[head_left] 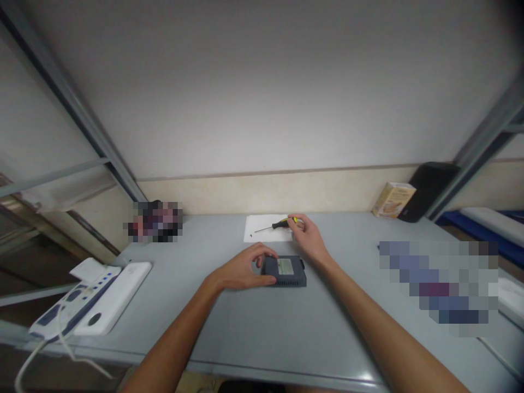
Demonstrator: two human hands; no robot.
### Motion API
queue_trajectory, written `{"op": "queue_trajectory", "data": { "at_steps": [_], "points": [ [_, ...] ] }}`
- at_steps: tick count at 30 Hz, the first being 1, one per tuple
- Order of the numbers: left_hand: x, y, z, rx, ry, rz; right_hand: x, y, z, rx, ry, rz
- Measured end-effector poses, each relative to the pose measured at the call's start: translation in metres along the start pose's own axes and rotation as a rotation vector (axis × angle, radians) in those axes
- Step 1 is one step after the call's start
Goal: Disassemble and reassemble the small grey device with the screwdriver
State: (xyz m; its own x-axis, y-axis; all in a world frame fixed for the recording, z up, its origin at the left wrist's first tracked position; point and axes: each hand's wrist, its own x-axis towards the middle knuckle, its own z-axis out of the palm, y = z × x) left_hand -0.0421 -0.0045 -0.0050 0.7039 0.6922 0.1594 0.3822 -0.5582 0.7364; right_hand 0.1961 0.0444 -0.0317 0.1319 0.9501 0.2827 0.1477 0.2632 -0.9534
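A flat dark grey box (292, 275) with vent slots along its near side and a pale label (285, 266) on top lies on the table. My left hand (245, 268) grips its left end, thumb at the near edge and fingers at the far edge. Beyond the box, my right hand (305, 232) has its fingers closed on the black and yellow handle of a screwdriver (280, 224). The screwdriver's thin shaft points left over a white sheet of paper (266, 237). A tiny dark piece (251, 235), too small to name, rests on the sheet near the tip.
At the left of the grey table (245, 333) lie a white power strip (73, 300) with cables and a white flat device (118, 300). A yellowish carton (393, 201) and a black case (429, 188) lean at the back right. Blurred-out items occupy both sides.
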Motion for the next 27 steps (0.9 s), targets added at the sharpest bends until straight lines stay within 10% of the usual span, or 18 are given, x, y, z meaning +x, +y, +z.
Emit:
{"op": "queue_trajectory", "data": {
  "at_steps": [18, 22, 27],
  "points": [
    [0.013, -0.025, 0.005, -0.042, 0.307, -0.158, -0.007, -0.004, 0.007, 0.070, -0.038, 0.120],
    [0.011, -0.044, -0.003, 0.237, 0.517, -0.137, -0.007, -0.004, 0.007, 0.092, -0.020, 0.128],
    [0.004, -0.068, -0.004, 0.579, 0.411, -0.196, -0.008, -0.003, 0.006, 0.082, -0.021, 0.122]
  ]
}}
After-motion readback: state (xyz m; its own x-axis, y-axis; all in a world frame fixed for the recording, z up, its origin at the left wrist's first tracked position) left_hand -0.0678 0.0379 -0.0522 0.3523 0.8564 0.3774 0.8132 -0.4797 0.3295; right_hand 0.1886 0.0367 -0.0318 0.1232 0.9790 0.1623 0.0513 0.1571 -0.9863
